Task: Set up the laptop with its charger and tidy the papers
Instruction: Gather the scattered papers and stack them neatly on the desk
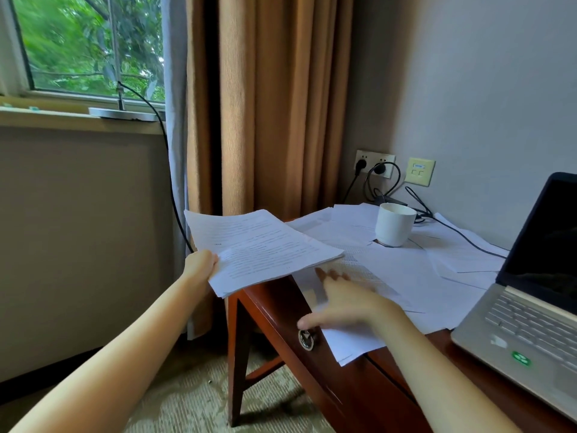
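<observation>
Left hand (199,265) grips a stack of printed papers (262,248) by its near left corner, thumb on top; the stack is held level in the air, jutting over the left end of the wooden desk (274,310). Right hand (346,304) is released, fingers straight and spread, palm down over the loose sheets (415,276) that cover the desk top; it is blurred, so I cannot tell whether the fingertips touch the paper. One sheet hangs over the front edge beside a metal ring pull (306,339). A white mug (395,225) stands upright on the sheets toward the back. The laptop (527,310) sits open at the right end of the desk, screen dark, its left front corner just beside the sheets. A black charger cable (462,237) runs from behind the mug across the papers to the laptop lid; its end there is hidden. Two black plugs sit in the wall sockets (374,162) at the back corner. A tan curtain (265,104) hangs behind the desk, with a window (90,42) to its left.
</observation>
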